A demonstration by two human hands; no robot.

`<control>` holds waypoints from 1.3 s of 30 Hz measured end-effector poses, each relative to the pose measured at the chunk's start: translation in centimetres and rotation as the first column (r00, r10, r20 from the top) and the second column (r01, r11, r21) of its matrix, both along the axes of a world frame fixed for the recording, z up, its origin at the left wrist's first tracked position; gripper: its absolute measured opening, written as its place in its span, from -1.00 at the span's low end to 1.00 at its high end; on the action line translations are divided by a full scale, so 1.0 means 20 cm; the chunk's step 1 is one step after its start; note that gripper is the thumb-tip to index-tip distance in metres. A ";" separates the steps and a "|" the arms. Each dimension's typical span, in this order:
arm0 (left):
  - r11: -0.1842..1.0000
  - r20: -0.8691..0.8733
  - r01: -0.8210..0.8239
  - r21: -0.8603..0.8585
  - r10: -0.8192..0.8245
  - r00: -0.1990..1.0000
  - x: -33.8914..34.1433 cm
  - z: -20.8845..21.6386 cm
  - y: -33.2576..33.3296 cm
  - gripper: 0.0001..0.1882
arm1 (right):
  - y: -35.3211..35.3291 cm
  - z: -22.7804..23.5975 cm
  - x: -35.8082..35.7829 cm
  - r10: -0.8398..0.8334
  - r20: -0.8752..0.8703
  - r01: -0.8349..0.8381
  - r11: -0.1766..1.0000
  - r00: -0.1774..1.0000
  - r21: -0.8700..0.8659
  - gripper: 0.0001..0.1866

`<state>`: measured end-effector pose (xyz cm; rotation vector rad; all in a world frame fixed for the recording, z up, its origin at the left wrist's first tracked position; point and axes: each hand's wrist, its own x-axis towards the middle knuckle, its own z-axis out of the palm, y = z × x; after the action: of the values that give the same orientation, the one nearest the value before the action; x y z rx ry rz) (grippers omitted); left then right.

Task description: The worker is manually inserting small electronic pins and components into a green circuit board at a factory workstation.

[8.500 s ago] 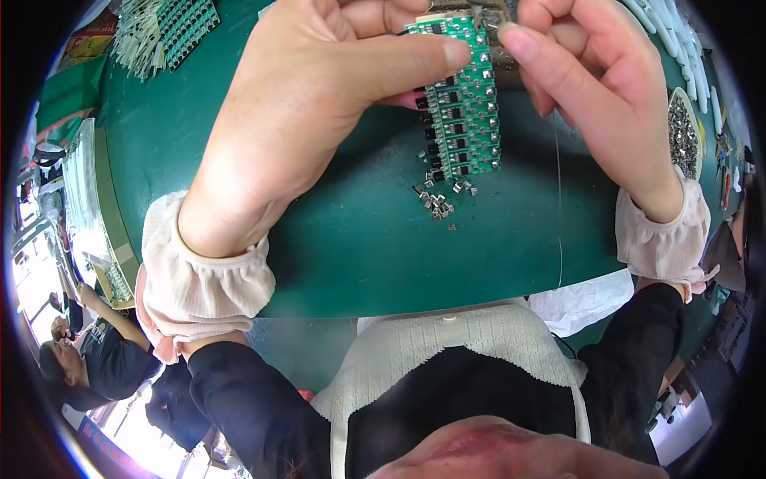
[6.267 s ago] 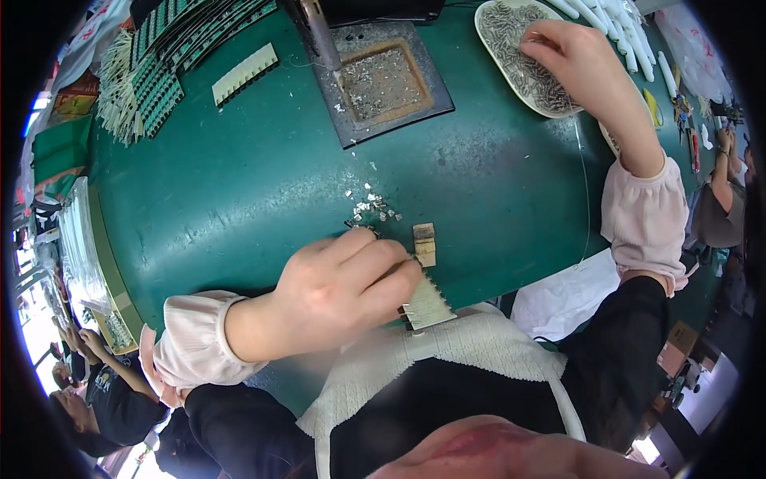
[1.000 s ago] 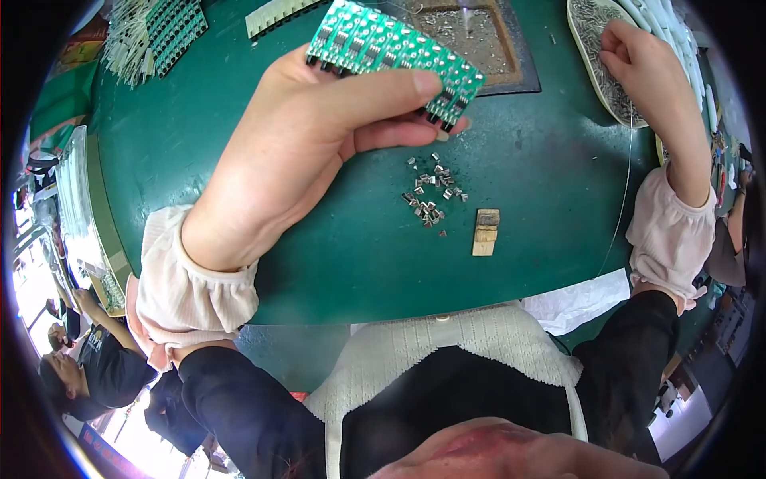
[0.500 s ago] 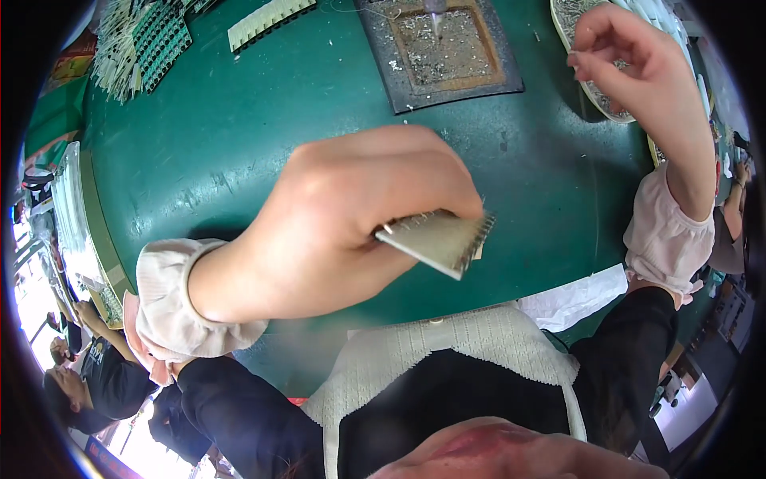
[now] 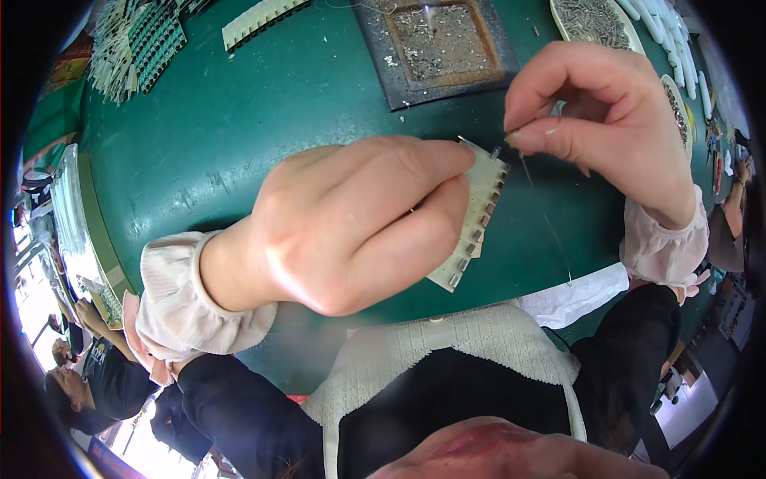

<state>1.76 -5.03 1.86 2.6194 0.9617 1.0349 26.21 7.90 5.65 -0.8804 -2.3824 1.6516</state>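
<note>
My left hand (image 5: 359, 219) grips a pale circuit board strip (image 5: 483, 191), its fingers wrapped over the strip's left side. Small metal parts line the strip's right edge, and one sticks out at the top corner. Close to that corner, my right hand (image 5: 606, 120) has thumb and forefinger pinched on a tiny part (image 5: 515, 137), mostly hidden by the fingertips. A thin wire-like line (image 5: 546, 215) trails down from near this pinch; I cannot tell whether it belongs to the part.
Beyond my hands lies a dark tray (image 5: 391, 88) with debris and a soldering iron tip (image 5: 431, 17). An oval dish (image 5: 590, 24) of small metal cylinders stands at the far right. Board strips (image 5: 263, 22) and stacked boards (image 5: 155, 44) sit far left. White paper (image 5: 574, 299) lies at the near edge.
My right hand has come from the dish leftward and nearer, to the strip's top corner. My left hand has turned the strip so its parts-lined face shows.
</note>
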 end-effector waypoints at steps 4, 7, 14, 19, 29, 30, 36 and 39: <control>1.000 -0.002 0.017 0.018 -0.017 1.000 0.00 -0.01 0.01 -0.72 | -0.05 -0.01 -0.04 -0.178 -0.068 0.171 0.980 0.982 -0.107 -0.87; 1.000 0.013 0.019 0.017 -0.019 1.000 0.02 0.00 0.00 -0.74 | -0.04 -0.03 -0.01 -0.164 -0.057 0.157 0.981 0.985 -0.111 -0.88; 1.000 0.019 0.016 0.019 -0.016 1.000 0.03 -0.02 -0.01 -0.79 | -0.08 -0.06 -0.01 0.030 -0.238 0.041 0.957 0.971 0.287 -0.85; 0.996 0.002 0.043 0.085 -0.043 0.999 0.03 -0.03 0.00 -0.79 | -0.06 -0.03 -0.04 0.140 -0.239 -0.057 0.944 0.961 0.326 -0.87; 0.993 0.025 0.061 0.097 -0.063 0.998 0.03 -0.01 -0.01 -0.75 | -0.05 -0.05 -0.06 0.177 -0.117 -0.163 0.979 0.977 0.123 -0.90; 0.996 0.021 0.057 0.073 -0.059 0.998 0.03 0.00 -0.01 -0.73 | -0.05 -0.05 -0.06 0.190 -0.097 -0.180 0.978 0.977 0.101 -0.90; 0.996 0.050 0.064 0.068 -0.067 0.996 0.03 -0.02 -0.02 -0.69 | -0.04 -0.05 -0.06 0.178 -0.086 -0.175 0.984 0.980 0.036 -0.82; 0.995 0.067 0.075 0.071 -0.080 0.995 0.03 -0.02 -0.03 -0.71 | -0.05 -0.06 -0.07 0.146 -0.077 -0.150 0.988 0.986 -0.041 -0.78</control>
<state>2.36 -5.57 1.42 2.6330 0.8164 1.1513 24.80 6.90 4.42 -0.6508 -2.4214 1.7653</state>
